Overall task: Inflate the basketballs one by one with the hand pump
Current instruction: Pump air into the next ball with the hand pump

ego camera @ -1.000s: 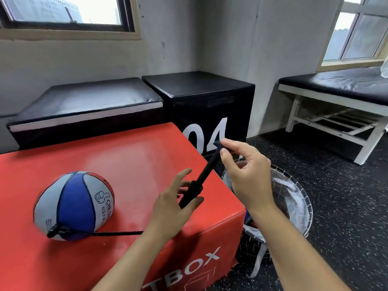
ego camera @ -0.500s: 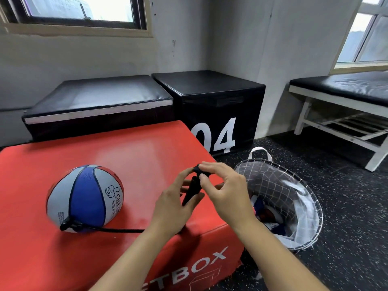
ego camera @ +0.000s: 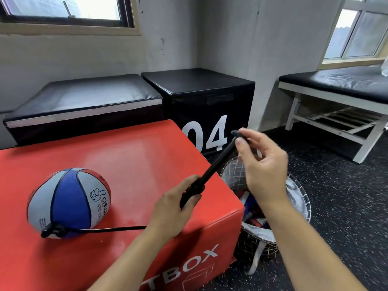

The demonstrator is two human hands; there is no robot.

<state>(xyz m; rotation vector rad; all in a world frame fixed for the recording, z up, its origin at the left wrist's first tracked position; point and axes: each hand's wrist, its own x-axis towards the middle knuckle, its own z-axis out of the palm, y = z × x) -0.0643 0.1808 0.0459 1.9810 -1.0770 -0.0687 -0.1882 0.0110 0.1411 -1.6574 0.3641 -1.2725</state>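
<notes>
Red box [ego camera: 130, 164] serves as counter. Basketball [ego camera: 69, 203] rests on its left part, black hose [ego camera: 117, 229] plugged in low. Mesh basket [ego camera: 294, 206] just right, on floor. Left hand [ego camera: 172, 208] grip wraps pump [ego camera: 212, 171] barrel; right hand [ego camera: 263, 171] pinches extended handle.

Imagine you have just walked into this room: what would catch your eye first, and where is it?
The big red box fills the foreground, with a blue, grey and red basketball resting on its left side. Over its right edge, the left hand and right hand hold a black hand pump, hosed to the ball.
</notes>
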